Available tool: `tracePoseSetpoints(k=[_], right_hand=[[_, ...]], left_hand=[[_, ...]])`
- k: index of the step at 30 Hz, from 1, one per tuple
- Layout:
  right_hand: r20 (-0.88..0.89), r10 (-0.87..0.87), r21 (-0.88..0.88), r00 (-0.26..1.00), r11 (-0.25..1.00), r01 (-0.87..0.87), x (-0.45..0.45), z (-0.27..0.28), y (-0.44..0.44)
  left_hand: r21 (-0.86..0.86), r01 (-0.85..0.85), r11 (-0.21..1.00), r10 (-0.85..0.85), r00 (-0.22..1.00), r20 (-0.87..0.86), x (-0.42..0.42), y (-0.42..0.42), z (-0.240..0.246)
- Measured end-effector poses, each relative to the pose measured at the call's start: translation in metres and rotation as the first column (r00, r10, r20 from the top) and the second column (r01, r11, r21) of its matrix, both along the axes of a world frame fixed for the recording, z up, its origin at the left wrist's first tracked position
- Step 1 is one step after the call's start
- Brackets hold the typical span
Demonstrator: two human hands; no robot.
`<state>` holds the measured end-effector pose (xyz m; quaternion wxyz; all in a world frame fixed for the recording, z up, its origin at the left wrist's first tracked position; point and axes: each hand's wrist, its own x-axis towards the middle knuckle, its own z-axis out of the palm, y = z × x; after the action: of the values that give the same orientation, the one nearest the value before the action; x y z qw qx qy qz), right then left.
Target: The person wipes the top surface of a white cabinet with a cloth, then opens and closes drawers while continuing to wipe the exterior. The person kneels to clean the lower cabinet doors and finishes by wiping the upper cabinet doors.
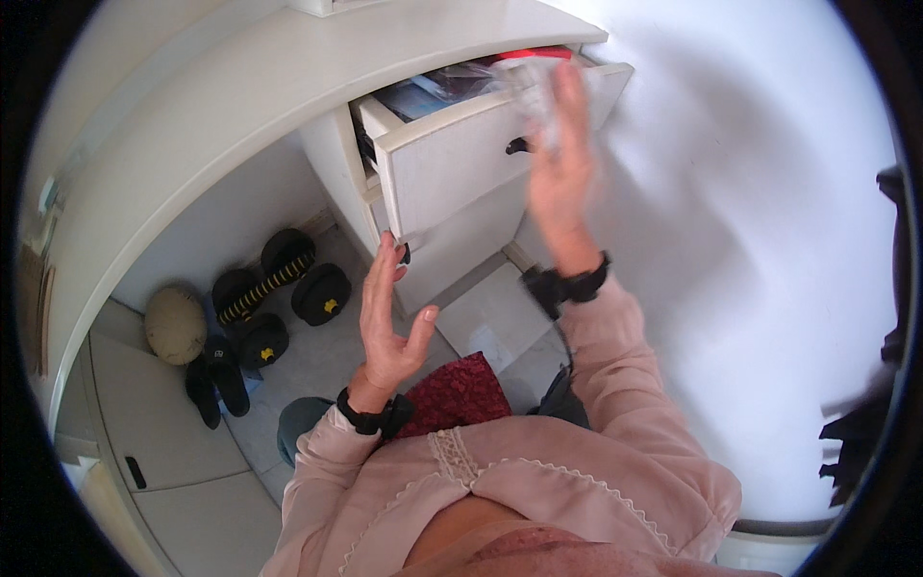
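An upper drawer (461, 162) of the white desk is pulled out, with clear plastic packaging (461, 78), a blue item (414, 99) and a red item (537, 53) inside. My right hand (566, 159), blurred, is raised over the drawer's front near its dark handle (517, 146). Clear plastic (530, 86) shows beside its fingers; whether they hold it, I cannot tell. My left hand (389, 324) is upright with its fingers apart and holds nothing, its fingertips by the drawer's lower left corner. Both wrists wear black bands.
The white desktop (288, 65) curves above. On the tiled floor at left are black dumbbells (321, 294) with yellow marks, a beige ball (175, 324) and black shoes (216, 375). Dark red patterned cloth (461, 393) is before my body. A white wall (721, 216) stands at right.
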<state>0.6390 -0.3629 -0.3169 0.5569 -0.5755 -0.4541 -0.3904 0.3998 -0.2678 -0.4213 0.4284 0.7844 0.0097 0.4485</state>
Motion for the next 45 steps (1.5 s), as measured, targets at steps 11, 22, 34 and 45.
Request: tracePoseSetpoints(k=[11,22,34,45], right_hand=[[0.176,-0.045,-0.108,0.983,0.992,0.064,-0.027,-0.081,0.042],[0.098,0.100,-0.264,0.990,0.962,-0.071,-0.067,-0.052,0.082],[0.072,-0.135,-0.148,0.988,0.978,0.145,-0.013,-0.019,0.050],[-0.595,0.145,0.140,0.790,0.987,-0.075,0.144,0.004,0.018]], left_hand=[[0.026,-0.193,0.981,0.187,0.971,0.148,-0.013,0.008,-0.004],[0.050,-0.199,0.979,0.193,0.976,0.105,-0.007,0.001,-0.008],[0.057,-0.185,0.981,0.181,0.981,0.067,-0.009,0.003,-0.006],[0.075,-0.141,0.987,0.141,0.990,0.007,-0.015,0.006,-0.008]])
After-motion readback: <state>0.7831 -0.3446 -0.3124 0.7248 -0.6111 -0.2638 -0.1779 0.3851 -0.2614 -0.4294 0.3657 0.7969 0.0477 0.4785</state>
